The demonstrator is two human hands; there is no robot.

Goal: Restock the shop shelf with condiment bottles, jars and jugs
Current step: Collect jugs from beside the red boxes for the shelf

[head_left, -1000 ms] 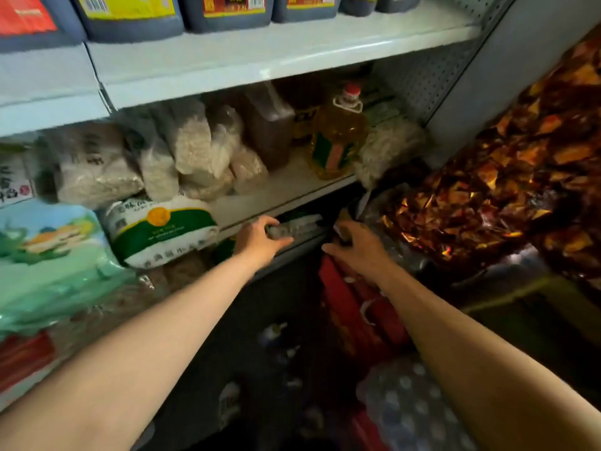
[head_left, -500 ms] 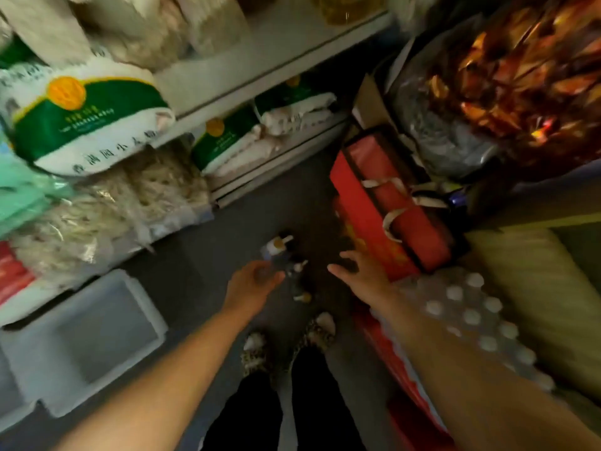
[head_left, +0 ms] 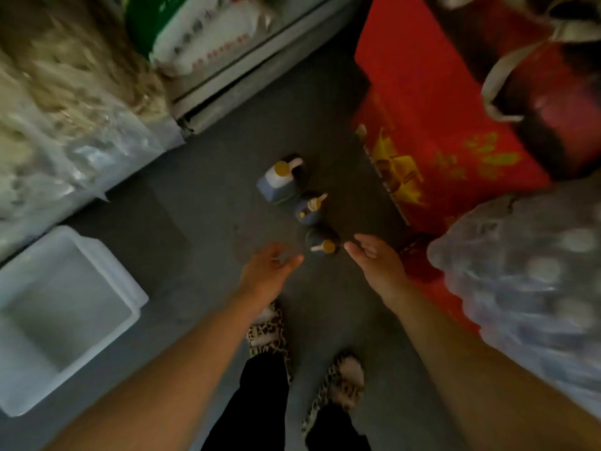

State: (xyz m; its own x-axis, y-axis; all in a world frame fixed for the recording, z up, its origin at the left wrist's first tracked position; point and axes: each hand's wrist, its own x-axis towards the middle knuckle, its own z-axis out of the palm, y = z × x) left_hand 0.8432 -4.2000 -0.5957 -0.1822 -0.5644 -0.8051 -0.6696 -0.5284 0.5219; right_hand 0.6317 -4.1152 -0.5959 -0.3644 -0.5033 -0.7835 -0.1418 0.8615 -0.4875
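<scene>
Dark jugs [head_left: 313, 205] stand in a row on the floor [head_left: 201, 203]. Our left hand [head_left: 270, 271] and right hand [head_left: 374, 258] flank the nearest, fingers relaxed, holding nothing.

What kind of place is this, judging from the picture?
Probably a small shop aisle or stockroom: bagged goods piled on low shelving, three dark jugs standing on the floor, and red gift boxes stacked alongside.

We see three dark blue jugs [head_left: 282, 183] with yellow caps on the grey floor [head_left: 195, 222], a red box [head_left: 432, 102] printed in gold, a white tub [head_left: 107, 265], a green-and-white sack [head_left: 195, 30], leopard-print slippers [head_left: 344, 382] and black trousers [head_left: 260, 402].
</scene>
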